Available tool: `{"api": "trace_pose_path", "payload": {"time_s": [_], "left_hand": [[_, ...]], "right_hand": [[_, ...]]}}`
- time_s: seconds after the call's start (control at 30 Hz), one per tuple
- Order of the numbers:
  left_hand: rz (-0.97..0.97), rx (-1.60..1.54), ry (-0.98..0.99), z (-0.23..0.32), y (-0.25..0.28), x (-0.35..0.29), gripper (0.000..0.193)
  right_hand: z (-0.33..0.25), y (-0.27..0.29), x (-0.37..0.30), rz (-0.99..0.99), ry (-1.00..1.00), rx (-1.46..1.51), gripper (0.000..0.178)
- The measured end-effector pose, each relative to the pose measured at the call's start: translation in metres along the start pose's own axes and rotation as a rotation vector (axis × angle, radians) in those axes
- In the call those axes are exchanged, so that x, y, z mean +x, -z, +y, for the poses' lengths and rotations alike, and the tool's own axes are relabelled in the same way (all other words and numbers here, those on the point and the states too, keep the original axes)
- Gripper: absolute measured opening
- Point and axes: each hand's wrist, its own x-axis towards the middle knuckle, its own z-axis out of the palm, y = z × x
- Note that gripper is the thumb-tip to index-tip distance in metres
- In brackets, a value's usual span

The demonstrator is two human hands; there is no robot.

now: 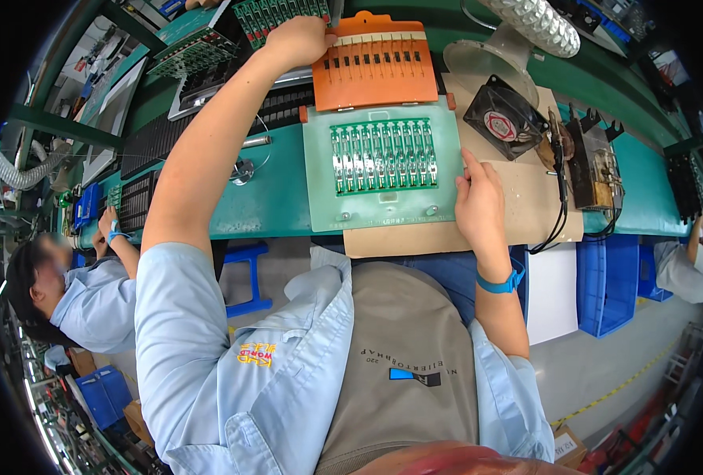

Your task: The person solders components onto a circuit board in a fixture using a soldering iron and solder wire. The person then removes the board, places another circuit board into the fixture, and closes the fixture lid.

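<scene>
In front of me lies a pale green fixture plate (383,209), with a panel of narrow green circuit boards (384,157) set in its middle. An orange lid (375,93), hinged to the plate's far edge, is swung back and bears a row of small dark pieces. My left hand (300,41) is closed on the lid's far left edge, its fingertips partly hidden. At the plate's right edge, my right hand (480,202) grips with thumb and bent fingers, the index finger lying along the side. A blue strap circles my right wrist.
A black fan (506,119) and a clear funnel hood (490,67) on a silver duct stand right of the fixture. Beyond them is a metal device with cables (596,170). Upright circuit boards (276,17) stand at the far left. A co-worker (90,293) sits at left.
</scene>
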Motion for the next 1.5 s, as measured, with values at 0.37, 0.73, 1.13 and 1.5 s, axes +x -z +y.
{"api": "trace_pose_path", "payload": {"time_s": [0.37,0.73,1.13,1.5], "left_hand": [[0.053,0.052,-0.372,-0.032,-0.048,0.029,0.037],[-0.430,-1.207,-0.276,-0.044,0.037,-0.115,0.024],[-0.315,-1.358,-0.037,0.044,-0.002,-0.270,0.028],[0.409,-0.574,0.333,-0.023,-0.036,-0.297,0.039]], "right_hand": [[0.001,0.001,-0.003,-0.022,-0.011,0.024,0.044],[-0.003,-0.011,-0.004,0.046,0.089,0.110,0.042],[0.008,-0.008,-0.010,0.064,0.090,0.019,0.038],[-0.002,-0.011,-0.011,0.070,0.041,-0.017,0.039]]}}
